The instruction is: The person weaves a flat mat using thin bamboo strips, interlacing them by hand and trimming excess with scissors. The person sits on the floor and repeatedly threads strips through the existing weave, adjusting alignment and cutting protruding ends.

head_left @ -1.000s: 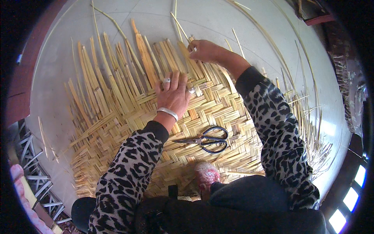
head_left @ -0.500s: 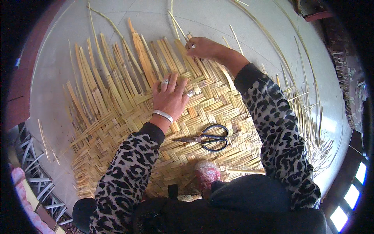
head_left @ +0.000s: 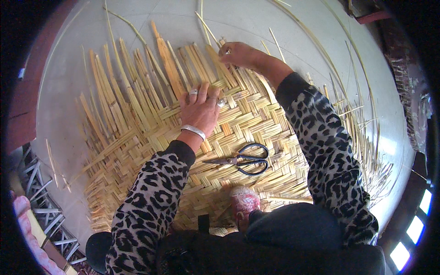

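Observation:
A half-woven mat (head_left: 247,114) of flat straw-coloured strips lies on the floor, its unwoven ends fanning away from me. My left hand (head_left: 200,110), ringed and with a silver bangle, rests palm down on the weave's far edge, fingers a little bent and apart. Farther off and to the right, my right hand (head_left: 238,54) is closed on several upright strips (head_left: 223,42); its fingertips are partly hidden. Between my forearms, scissors (head_left: 243,159) with dark looped handles lie on the mat, blades slightly parted and pointing left.
Long thin strips (head_left: 339,68) curve across the pale floor (head_left: 302,50) at the right. A red patterned shoe (head_left: 244,201) stands on the mat's near part. At the left is a stack of pale crossed bars (head_left: 46,211). Loose strips (head_left: 52,160) lie left of the mat.
Both hands keep almost the same places. My left hand's fingers have bent slightly more, and the right hand has shifted a touch; the scissors lie where they were.

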